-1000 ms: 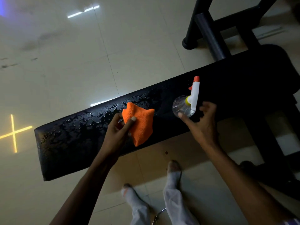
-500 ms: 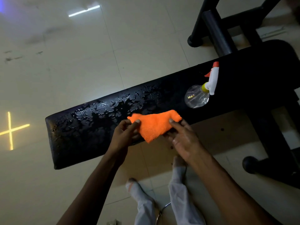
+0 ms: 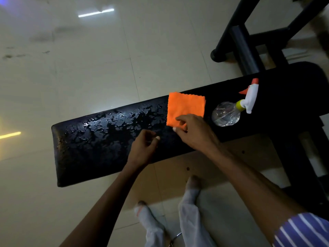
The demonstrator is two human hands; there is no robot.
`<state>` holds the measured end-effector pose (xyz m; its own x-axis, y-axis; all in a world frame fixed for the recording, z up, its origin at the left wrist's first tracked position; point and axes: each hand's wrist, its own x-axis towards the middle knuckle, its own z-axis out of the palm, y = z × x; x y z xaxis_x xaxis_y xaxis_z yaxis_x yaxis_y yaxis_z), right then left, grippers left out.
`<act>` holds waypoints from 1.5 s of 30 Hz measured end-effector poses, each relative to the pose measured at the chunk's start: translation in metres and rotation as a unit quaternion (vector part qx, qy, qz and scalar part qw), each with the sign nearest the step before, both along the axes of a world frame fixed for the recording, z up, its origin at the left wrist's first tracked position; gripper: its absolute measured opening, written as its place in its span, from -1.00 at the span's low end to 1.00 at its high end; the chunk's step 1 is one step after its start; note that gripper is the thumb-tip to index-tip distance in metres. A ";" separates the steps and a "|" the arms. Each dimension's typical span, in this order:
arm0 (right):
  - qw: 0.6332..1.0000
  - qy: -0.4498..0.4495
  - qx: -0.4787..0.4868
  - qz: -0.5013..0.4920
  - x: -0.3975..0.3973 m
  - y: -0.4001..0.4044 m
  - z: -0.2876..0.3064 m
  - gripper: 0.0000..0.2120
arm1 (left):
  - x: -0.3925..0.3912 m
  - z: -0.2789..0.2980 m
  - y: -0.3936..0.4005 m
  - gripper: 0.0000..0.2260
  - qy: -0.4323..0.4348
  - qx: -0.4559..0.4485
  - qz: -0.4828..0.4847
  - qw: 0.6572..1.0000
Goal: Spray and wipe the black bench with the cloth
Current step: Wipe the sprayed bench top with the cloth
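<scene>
- Pinching the near edge of the orange cloth with the right hand, cloth lying flat on the black bench.
- Hovering the left hand loosely curled, holding nothing.
- Better pressing flat and dragging left through the beaded water.
- Keeping clear of the spray bottle just right of the cloth.

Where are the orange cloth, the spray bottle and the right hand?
orange cloth (image 3: pixel 185 106): head view, middle of the flat square.
spray bottle (image 3: pixel 225 114): head view, clear body.
right hand (image 3: pixel 194 130): head view, back of the hand, fingers on the cloth's near edge.
</scene>
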<state>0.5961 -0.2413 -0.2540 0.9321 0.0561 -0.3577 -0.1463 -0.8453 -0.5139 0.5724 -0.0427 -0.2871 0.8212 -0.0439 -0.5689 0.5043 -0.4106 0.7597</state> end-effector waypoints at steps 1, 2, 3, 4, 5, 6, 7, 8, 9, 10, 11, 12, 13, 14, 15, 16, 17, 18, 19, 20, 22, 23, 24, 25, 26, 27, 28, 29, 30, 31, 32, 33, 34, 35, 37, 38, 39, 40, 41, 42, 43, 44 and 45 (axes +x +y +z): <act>1.000 0.012 -0.010 0.015 -0.001 0.001 -0.012 -0.62 | 0.002 -0.004 0.002 -0.77 -0.011 0.020 -0.009 1.000; 1.000 0.013 -0.018 0.022 -0.002 0.001 -0.022 -0.64 | 0.003 -0.007 0.004 -0.78 -0.026 0.040 -0.015 0.999; 0.999 0.008 -0.024 0.023 0.000 -0.002 -0.031 -0.65 | 0.004 -0.011 0.006 -0.80 -0.044 0.059 -0.017 0.997; 0.999 -0.002 -0.029 0.021 0.004 -0.005 -0.038 -0.65 | 0.006 -0.014 0.007 -0.81 -0.063 0.076 -0.018 0.995; 0.999 -0.015 -0.033 0.016 0.009 -0.009 -0.046 -0.64 | 0.007 -0.017 0.008 -0.81 -0.080 0.091 -0.023 0.992; 0.999 -0.029 -0.037 0.010 0.016 -0.014 -0.053 -0.62 | 0.009 -0.022 0.007 -0.81 -0.098 0.106 -0.031 0.989; 0.998 -0.043 -0.039 0.012 0.025 -0.017 -0.059 -0.60 | 0.012 -0.026 0.006 -0.80 -0.113 0.125 -0.040 0.985; 0.998 -0.054 -0.038 0.025 0.035 -0.020 -0.066 -0.56 | 0.015 -0.031 0.005 -0.78 -0.126 0.148 -0.051 0.980; 0.996 -0.061 -0.039 0.048 0.044 -0.023 -0.073 -0.51 | 0.019 -0.035 0.003 -0.75 -0.137 0.171 -0.062 0.974; 0.994 -0.064 -0.047 0.076 0.053 -0.026 -0.081 -0.46 | 0.022 -0.039 0.001 -0.72 -0.149 0.190 -0.075 0.968; 0.990 -0.066 -0.062 0.107 0.060 -0.029 -0.089 -0.41 | 0.027 -0.042 -0.001 -0.68 -0.161 0.206 -0.089 0.961; 0.985 -0.068 -0.080 0.138 0.066 -0.032 -0.098 -0.36 | 0.031 -0.045 -0.002 -0.63 -0.170 0.222 -0.100 0.955; 0.979 -0.070 -0.097 0.165 0.068 -0.036 -0.105 -0.32 | 0.035 -0.049 -0.002 -0.58 -0.176 0.240 -0.116 0.948; 0.973 -0.076 -0.112 0.185 0.068 -0.039 -0.111 -0.30 | 0.039 -0.054 -0.002 -0.53 -0.180 0.259 -0.136 0.939; 0.968 -0.086 -0.126 0.198 0.067 -0.040 -0.117 -0.30 | 0.042 -0.058 -0.001 -0.49 -0.179 0.278 -0.157 0.931; 0.964 -0.101 -0.141 0.204 0.064 -0.040 -0.122 -0.30 | 0.044 -0.062 0.001 -0.45 -0.178 0.294 -0.174 0.923; 0.960 -0.117 -0.154 0.203 0.061 -0.040 -0.127 -0.31 | 0.045 -0.065 0.002 -0.43 -0.176 0.307 -0.187 0.916; 0.958 -0.132 -0.160 0.197 0.060 -0.041 -0.131 -0.32 | 0.046 -0.069 0.003 -0.42 -0.173 0.319 -0.195 0.911; 0.958 -0.143 -0.160 0.188 0.060 -0.042 -0.135 -0.32 | 0.046 -0.072 0.005 -0.41 -0.170 0.329 -0.199 0.907; 0.959 -0.151 -0.157 0.181 0.061 -0.042 -0.137 -0.33 | 0.045 -0.074 0.007 -0.40 -0.169 0.337 -0.201 0.904; 0.961 -0.159 -0.159 0.162 0.069 -0.041 -0.139 -0.35 | 0.044 -0.077 0.008 -0.40 -0.172 0.346 -0.202 0.900; 0.963 -0.161 -0.162 0.142 0.076 -0.038 -0.139 -0.36 | 0.044 -0.079 0.008 -0.40 -0.173 0.350 -0.201 0.898; 0.967 -0.159 -0.164 0.112 0.084 -0.034 -0.140 -0.37 | 0.044 -0.080 0.008 -0.40 -0.177 0.353 -0.201 0.896; 0.971 -0.154 -0.167 0.077 0.092 -0.027 -0.140 -0.38 | 0.044 -0.082 0.008 -0.40 -0.182 0.354 -0.201 0.895; 0.973 -0.149 -0.173 0.044 0.097 -0.018 -0.140 -0.39 | 0.043 -0.084 0.009 -0.40 -0.187 0.354 -0.200 0.894; 0.972 -0.149 -0.180 0.019 0.098 -0.007 -0.141 -0.40 | 0.043 -0.086 0.010 -0.40 -0.190 0.352 -0.198 0.895; 0.971 -0.156 -0.184 0.006 0.095 0.003 -0.142 -0.41 | 0.042 -0.087 0.012 -0.40 -0.194 0.350 -0.195 0.896; 0.970 -0.163 -0.182 0.011 0.086 0.010 -0.143 -0.41 | 0.041 -0.087 0.014 -0.40 -0.198 0.346 -0.193 0.897; 0.969 -0.172 -0.176 0.037 0.073 0.013 -0.145 -0.40 | 0.040 -0.087 0.016 -0.40 -0.201 0.343 -0.193 0.897; 0.965 -0.183 -0.173 0.077 0.058 0.011 -0.147 -0.39 | 0.039 -0.086 0.019 -0.40 -0.204 0.342 -0.193 0.897; 0.959 -0.191 -0.170 0.120 0.046 0.004 -0.148 -0.38 | 0.039 -0.085 0.023 -0.40 -0.206 0.344 -0.194 0.895; 0.954 -0.194 -0.166 0.156 0.042 -0.006 -0.147 -0.37 | 0.038 -0.083 0.028 -0.40 -0.207 0.349 -0.196 0.893; 0.951 -0.194 -0.163 0.177 0.045 -0.015 -0.146 -0.37 | 0.037 -0.082 0.033 -0.39 -0.206 0.355 -0.200 0.890; 0.951 -0.192 -0.163 0.177 0.053 -0.020 -0.145 -0.37 | 0.037 -0.082 0.040 -0.39 -0.205 0.359 -0.206 0.887; 0.961 -0.177 -0.177 0.121 0.075 -0.015 -0.144 -0.39 | 0.037 -0.083 0.052 -0.38 -0.207 0.369 -0.214 0.880; 0.966 -0.165 -0.184 0.076 0.083 -0.005 -0.144 -0.40 | 0.037 -0.084 0.057 -0.38 -0.206 0.372 -0.215 0.879; 0.969 -0.153 -0.190 0.031 0.089 0.010 -0.144 -0.40 | 0.038 -0.084 0.062 -0.38 -0.204 0.373 -0.218 0.879; 0.970 -0.142 -0.195 -0.006 0.090 0.026 -0.143 -0.41 | 0.038 -0.085 0.065 -0.38 -0.202 0.371 -0.221 0.879; 0.969 -0.139 -0.200 -0.026 0.086 0.040 -0.143 -0.41 | 0.039 -0.085 0.068 -0.38 -0.201 0.368 -0.225 0.880; 0.969 -0.144 -0.199 -0.025 0.077 0.052 -0.142 -0.41 | 0.039 -0.086 0.070 -0.37 -0.202 0.365 -0.228 0.880; 0.970 -0.153 -0.191 -0.002 0.064 0.058 -0.142 -0.41 | 0.040 -0.086 0.071 -0.37 -0.204 0.362 -0.229 0.880; 0.969 -0.163 -0.181 0.040 0.050 0.060 -0.142 -0.40 | 0.040 -0.085 0.073 -0.37 -0.207 0.359 -0.228 0.881; 0.966 -0.170 -0.174 0.085 0.038 0.056 -0.142 -0.39 | 0.039 -0.084 0.075 -0.37 -0.209 0.356 -0.223 0.883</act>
